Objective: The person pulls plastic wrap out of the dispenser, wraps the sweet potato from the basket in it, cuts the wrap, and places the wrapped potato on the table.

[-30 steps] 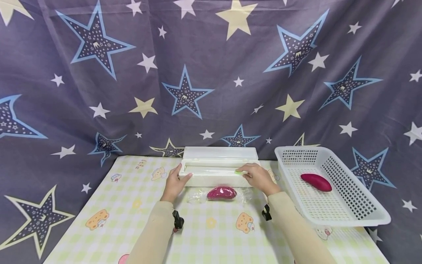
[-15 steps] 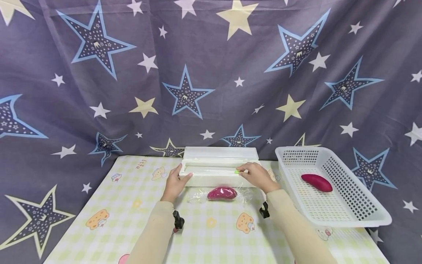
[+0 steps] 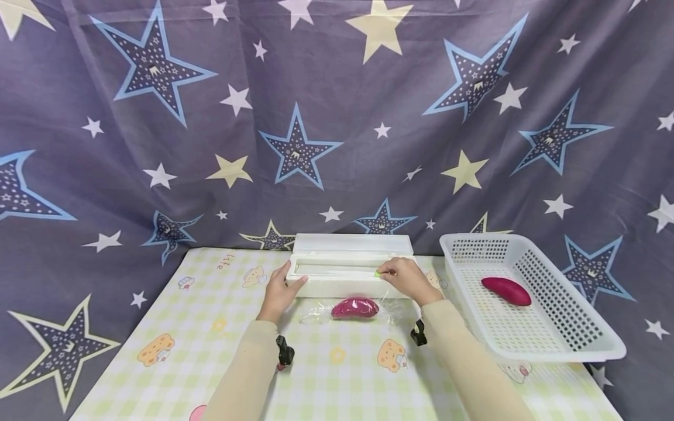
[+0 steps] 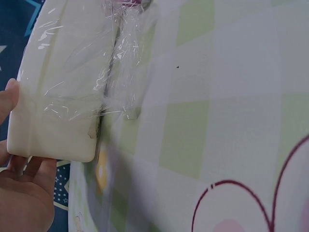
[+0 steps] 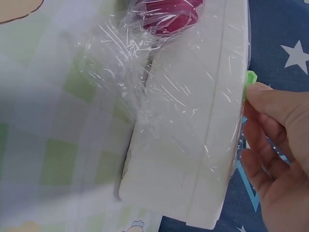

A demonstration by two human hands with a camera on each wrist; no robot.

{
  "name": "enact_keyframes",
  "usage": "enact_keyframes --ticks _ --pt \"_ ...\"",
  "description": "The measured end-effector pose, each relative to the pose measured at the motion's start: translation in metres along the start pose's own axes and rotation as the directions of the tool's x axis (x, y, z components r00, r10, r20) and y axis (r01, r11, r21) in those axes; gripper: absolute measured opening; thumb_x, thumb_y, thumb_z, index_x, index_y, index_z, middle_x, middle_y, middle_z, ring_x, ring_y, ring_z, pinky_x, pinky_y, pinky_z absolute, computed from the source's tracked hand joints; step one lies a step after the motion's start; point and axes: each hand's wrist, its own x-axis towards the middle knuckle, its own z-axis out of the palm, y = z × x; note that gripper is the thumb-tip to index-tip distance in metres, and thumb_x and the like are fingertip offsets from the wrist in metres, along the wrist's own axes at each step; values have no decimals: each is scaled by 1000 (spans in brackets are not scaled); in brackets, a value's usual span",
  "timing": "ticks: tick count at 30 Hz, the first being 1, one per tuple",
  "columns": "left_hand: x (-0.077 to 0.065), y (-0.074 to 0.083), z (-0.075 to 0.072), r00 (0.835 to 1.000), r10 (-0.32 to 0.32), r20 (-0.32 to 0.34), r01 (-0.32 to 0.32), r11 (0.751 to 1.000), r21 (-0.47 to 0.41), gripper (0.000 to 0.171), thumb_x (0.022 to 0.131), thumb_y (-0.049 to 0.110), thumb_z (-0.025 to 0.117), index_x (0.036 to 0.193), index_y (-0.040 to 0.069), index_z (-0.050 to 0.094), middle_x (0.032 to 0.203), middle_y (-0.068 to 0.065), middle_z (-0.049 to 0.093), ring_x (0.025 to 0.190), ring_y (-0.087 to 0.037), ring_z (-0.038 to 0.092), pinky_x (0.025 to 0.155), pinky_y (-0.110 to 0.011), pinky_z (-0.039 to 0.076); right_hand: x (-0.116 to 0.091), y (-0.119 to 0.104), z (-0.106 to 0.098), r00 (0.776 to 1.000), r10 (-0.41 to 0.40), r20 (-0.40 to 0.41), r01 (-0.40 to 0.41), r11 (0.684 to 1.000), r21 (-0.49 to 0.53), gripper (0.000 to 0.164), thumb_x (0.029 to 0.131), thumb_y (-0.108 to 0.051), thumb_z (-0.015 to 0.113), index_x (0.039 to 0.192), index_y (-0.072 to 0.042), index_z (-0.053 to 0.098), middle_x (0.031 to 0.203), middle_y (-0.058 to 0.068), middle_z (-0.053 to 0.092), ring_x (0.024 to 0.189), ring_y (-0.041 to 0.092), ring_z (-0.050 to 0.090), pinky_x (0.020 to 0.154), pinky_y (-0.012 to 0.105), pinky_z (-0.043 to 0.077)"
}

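Note:
A long white cling film dispenser (image 3: 337,286) lies on the table, its lid (image 3: 353,243) raised at the back. My left hand (image 3: 279,295) grips the dispenser's left end, thumb on the front edge and fingers around the end. On the front rim, my right hand (image 3: 411,280) pinches a small green slide cutter (image 5: 250,78) between thumb and fingers. Clear cling film (image 4: 72,92) hangs over the dispenser's front face. Just before it lies a purple sweet potato (image 3: 354,308) wrapped in film, with loose film spread at both ends.
To the right stands a white perforated basket (image 3: 571,354) with an unwrapped purple sweet potato (image 3: 506,291) inside. A checked cloth (image 3: 316,380) covers the table. Behind it hangs a dark curtain (image 3: 337,128) printed with stars.
My right hand has shifted slightly left along the dispenser's rim with the green slide cutter. The left hand and the dispenser have stayed put.

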Motion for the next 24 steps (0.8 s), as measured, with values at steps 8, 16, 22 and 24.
enact_keyframes --ticks 8,16,22,24 --pt "0 0 1 1000 -9 -4 9 1000 0 81 95 35 70 157 4 28 155 -23 30 141 -43 33 116 -52 28 2 -2 1 1000 -14 0 14 1000 1 8 90 -5 74 96 -8 79 88 2 71 80 17 65 77 35 55" --pt "0 -1 0 1000 8 -7 -8 1000 0 82 95 36 70 157 2 28 155 -24 31 140 -42 34 116 -50 28 4 -1 4 1000 -3 12 3 1000 2 8 91 -5 73 97 -8 78 88 2 70 82 18 65 79 36 55" --pt "1 -3 1 1000 14 -12 -14 1000 -4 82 95 36 70 157 3 29 154 -24 31 140 -42 35 116 -51 28 7 -6 9 1000 -1 8 1 1000 16 8 90 -5 74 96 -8 79 87 0 70 82 17 65 79 35 56" --pt "2 -4 3 1000 15 -9 -15 1000 -9 81 95 36 70 156 3 29 154 -24 32 140 -42 35 116 -50 28 9 -8 13 1000 -24 5 24 1000 16 8 90 -5 74 96 -8 79 88 1 71 82 17 66 79 35 56"
